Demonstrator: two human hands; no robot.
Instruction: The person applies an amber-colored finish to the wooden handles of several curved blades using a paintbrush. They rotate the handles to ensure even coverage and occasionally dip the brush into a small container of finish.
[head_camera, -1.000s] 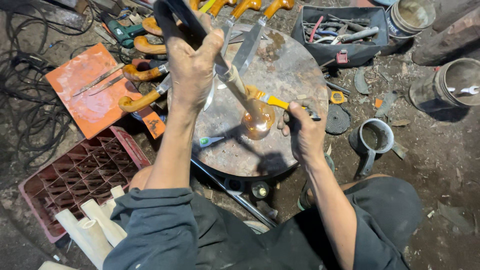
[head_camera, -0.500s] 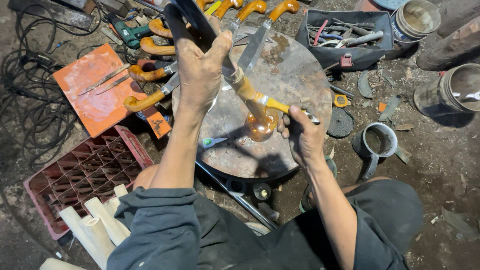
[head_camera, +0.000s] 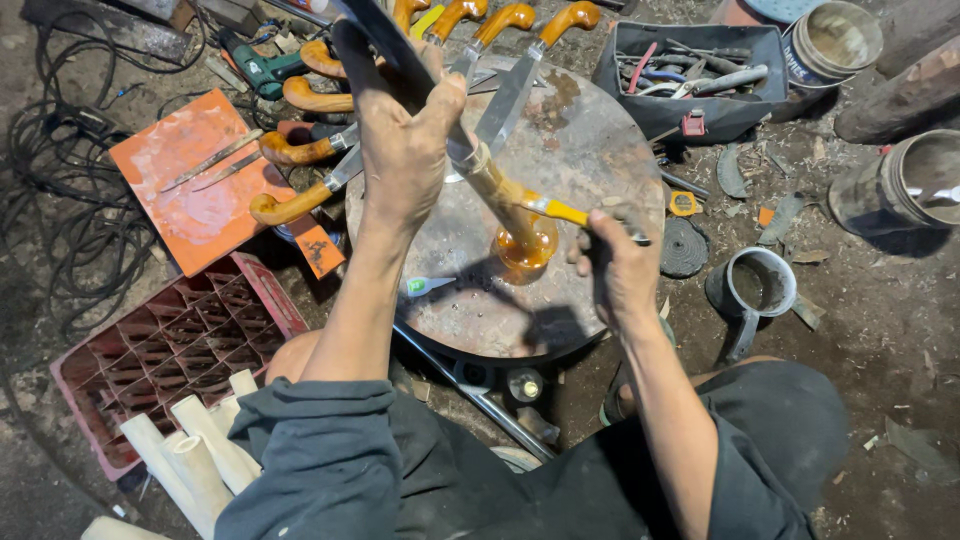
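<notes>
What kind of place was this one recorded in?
Probably an informal knife-making workshop, worked at floor level. Finished knives with wooden handles lie around a round metal work plate, a tool tray sits nearby, and scraps litter the dirt floor.

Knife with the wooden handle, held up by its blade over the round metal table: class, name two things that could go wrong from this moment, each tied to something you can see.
1. The left hand grips the knife by its bare blade; a slip could cut the palm.
2. The right hand works a yellow-handled brush at the glossy handle end; the wet coat could drip onto the round table or smear.
</notes>
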